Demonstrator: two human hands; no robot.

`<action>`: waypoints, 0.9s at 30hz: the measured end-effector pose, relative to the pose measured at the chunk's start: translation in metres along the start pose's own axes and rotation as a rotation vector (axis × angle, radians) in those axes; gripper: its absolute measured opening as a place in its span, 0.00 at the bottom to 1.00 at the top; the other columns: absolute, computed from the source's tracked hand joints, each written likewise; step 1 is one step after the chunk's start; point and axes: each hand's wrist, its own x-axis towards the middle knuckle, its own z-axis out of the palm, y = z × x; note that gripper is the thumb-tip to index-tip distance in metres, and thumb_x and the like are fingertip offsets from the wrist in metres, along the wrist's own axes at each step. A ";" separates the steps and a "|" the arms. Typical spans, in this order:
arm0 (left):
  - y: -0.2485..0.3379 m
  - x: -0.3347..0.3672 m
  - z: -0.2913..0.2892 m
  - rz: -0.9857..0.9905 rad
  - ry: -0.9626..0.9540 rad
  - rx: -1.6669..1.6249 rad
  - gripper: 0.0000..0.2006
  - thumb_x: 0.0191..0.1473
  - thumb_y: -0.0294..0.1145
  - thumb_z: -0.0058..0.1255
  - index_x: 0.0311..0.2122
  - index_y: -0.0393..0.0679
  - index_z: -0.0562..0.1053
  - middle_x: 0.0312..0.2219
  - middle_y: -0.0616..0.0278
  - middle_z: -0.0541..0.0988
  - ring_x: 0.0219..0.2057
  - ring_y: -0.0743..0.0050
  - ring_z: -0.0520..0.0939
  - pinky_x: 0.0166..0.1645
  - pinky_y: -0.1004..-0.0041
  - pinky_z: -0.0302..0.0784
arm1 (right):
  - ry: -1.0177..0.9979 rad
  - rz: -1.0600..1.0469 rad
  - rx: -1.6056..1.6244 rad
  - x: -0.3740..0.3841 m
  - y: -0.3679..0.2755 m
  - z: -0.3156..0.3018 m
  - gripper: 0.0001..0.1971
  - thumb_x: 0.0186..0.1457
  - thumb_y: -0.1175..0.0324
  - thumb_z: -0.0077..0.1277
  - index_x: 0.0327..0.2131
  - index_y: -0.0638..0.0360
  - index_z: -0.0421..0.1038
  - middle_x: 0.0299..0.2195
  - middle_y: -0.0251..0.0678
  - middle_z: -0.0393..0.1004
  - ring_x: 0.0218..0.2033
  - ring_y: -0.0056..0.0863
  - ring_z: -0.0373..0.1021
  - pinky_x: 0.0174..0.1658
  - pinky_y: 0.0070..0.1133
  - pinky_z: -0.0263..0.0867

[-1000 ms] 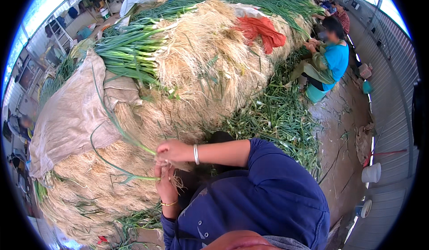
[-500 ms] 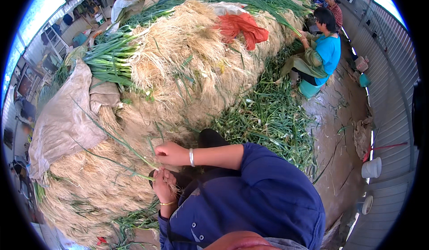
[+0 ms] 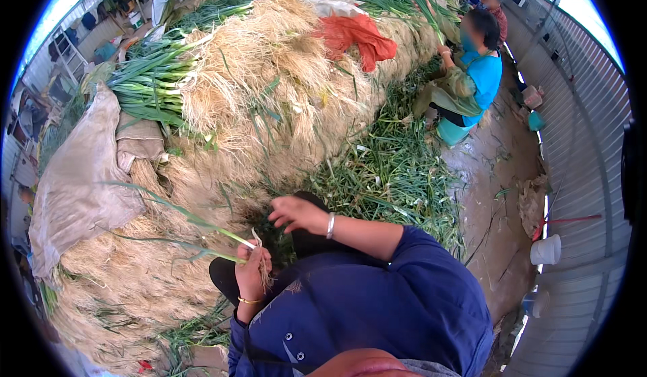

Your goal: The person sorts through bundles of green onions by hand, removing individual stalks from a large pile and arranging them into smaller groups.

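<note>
My left hand (image 3: 252, 273), a gold bracelet on its wrist, is closed round the white lower ends of green onions (image 3: 226, 233). Their long leaves stretch left over the heap, and pale roots dangle below my fingers. Just right of them, my right hand (image 3: 298, 214) hovers with fingers apart and nothing held; a silver bracelet circles that wrist. In front of me rises a big heap of green onions (image 3: 269, 60), mostly roots outward, with green leaves showing at its upper left.
Cut green leaves (image 3: 384, 175) cover the ground to the right. Beyond sits a person in a blue top (image 3: 484, 80). Beige sacking (image 3: 84, 181) and a red plastic bag (image 3: 364, 40) lie on the heap. A white bucket (image 3: 546, 249) stands near the corrugated wall (image 3: 579, 141).
My right hand has drawn away from the onions toward the right and opened. My left hand still grips them, a little farther right. The blue-topped person's onions are raised higher.
</note>
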 end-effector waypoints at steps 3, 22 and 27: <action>-0.006 0.002 -0.003 -0.063 -0.032 0.124 0.05 0.56 0.24 0.42 0.38 0.41 0.64 0.19 0.63 0.70 0.15 0.81 0.69 0.19 0.82 0.64 | -0.244 -0.351 -0.734 -0.003 -0.012 0.065 0.23 0.56 0.51 0.45 0.47 0.58 0.66 0.38 0.38 0.72 0.38 0.29 0.71 0.40 0.24 0.66; 0.060 -0.025 -0.013 0.441 0.130 -0.174 0.08 0.59 0.34 0.37 0.37 0.42 0.63 0.27 0.59 0.71 0.29 0.75 0.70 0.35 0.77 0.66 | -0.162 -0.739 -1.564 0.014 -0.071 0.057 0.17 0.45 0.63 0.54 0.40 0.54 0.68 0.37 0.38 0.70 0.41 0.39 0.66 0.42 0.32 0.62; 0.114 -0.054 -0.019 0.687 -0.053 -0.507 0.06 0.60 0.36 0.37 0.38 0.46 0.63 0.15 0.68 0.62 0.16 0.80 0.60 0.21 0.78 0.55 | 0.420 -1.340 -1.676 0.077 -0.221 0.096 0.39 0.42 0.53 0.59 0.57 0.50 0.53 0.55 0.48 0.53 0.57 0.51 0.49 0.58 0.40 0.48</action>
